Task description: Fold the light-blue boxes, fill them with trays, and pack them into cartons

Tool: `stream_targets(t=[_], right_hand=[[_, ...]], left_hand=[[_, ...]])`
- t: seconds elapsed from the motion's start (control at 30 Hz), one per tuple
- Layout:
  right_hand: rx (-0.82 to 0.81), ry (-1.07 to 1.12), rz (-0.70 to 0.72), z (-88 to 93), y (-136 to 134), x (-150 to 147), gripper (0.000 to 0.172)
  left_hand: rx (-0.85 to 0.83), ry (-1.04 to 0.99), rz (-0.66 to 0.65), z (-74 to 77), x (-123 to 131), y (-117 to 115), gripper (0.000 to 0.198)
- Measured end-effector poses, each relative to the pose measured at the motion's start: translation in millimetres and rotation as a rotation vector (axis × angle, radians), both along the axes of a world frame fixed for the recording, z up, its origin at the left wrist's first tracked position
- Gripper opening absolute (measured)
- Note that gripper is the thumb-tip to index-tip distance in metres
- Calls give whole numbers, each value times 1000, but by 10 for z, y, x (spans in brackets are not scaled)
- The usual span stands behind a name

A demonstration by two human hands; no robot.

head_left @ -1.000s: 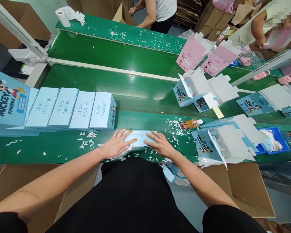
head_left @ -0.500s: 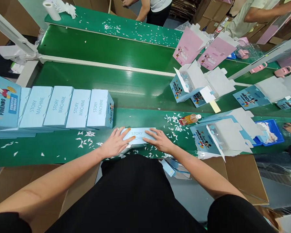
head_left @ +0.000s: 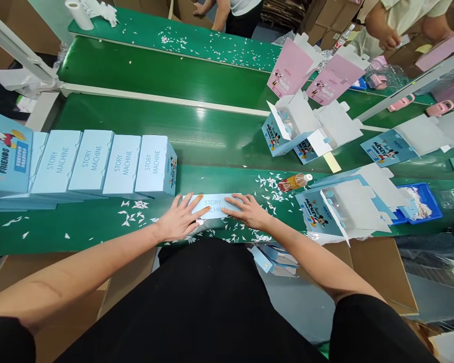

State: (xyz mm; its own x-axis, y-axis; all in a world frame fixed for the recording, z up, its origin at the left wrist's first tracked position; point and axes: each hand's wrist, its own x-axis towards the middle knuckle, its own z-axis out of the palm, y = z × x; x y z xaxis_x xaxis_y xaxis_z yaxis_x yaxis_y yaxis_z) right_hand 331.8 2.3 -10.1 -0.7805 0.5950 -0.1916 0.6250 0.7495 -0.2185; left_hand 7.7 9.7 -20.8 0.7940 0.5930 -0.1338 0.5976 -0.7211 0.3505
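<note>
A light-blue carton (head_left: 215, 204) marked "STORY MACHINE" stands at the near edge of the green table, its narrow top face turned up at me. My left hand (head_left: 180, 218) lies over the left end of that face with its fingers spread. From the right, my right hand (head_left: 249, 213) rests on the other end, fingers also spread and stretched across the top. Both hands touch the carton without wrapping round it. The carton's lower sides are mostly hidden.
Several closed blue cartons (head_left: 123, 164) stand in a row at left. Open blue boxes (head_left: 318, 214), a drink bottle (head_left: 295, 182) and a blue tray (head_left: 426, 201) are at right. White paper scraps (head_left: 134, 212) litter the table. Two people work across it, near pink boxes (head_left: 291, 65).
My hands stay on the carton with almost the same placement. The view has shifted slightly. At far right, a co-worker's hand and a blue item have left their places; across, another person's arms have moved.
</note>
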Motion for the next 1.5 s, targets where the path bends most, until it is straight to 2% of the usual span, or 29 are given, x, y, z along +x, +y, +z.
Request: stream_targets(t=[0.17, 0.37, 0.6, 0.67, 0.73, 0.77, 0.83, 0.87, 0.93, 0.97, 1.03, 1.23, 1.5], right_hand=[[-11, -25, 24, 23, 67, 6, 54], [-13, -24, -49, -36, -62, -40, 59], [12, -87, -128, -64, -179, -131, 80], [51, -57, -328, -70, -180, -178, 76], [84, 27, -705, -102, -187, -251, 70], [50, 106, -898, -135, -191, -297, 66], [-196, 338, -1159, -240, -192, -413, 55], [-388, 467, -1210, -309, -181, -482, 52], [-744, 679, -1214, -458, -122, -632, 53], [-859, 751, -1210, -531, -74, -706, 56], [-966, 840, -1220, -658, 51, -836, 62], [-990, 848, -1226, -861, 313, -976, 71], [-938, 791, -1159, -832, 262, -983, 74]], left_hand=[[12, -9, -36, -2, -9, 9, 73], [28, -8, 18, -40, 27, -37, 69], [89, 92, 50, -68, 79, -70, 64], [119, 127, 115, -54, 128, -115, 62], [158, 168, 237, -43, 187, -170, 60], [174, 188, 311, -42, 215, -193, 59], [195, 213, 429, -48, 258, -219, 58], [202, 216, 467, -53, 269, -220, 59], [209, 207, 494, -66, 269, -208, 59], [212, 194, 494, -72, 261, -198, 59], [212, 170, 487, -84, 237, -179, 58], [186, 183, 481, -108, 206, -155, 57], [225, 219, 461, -81, 199, -158, 57]])
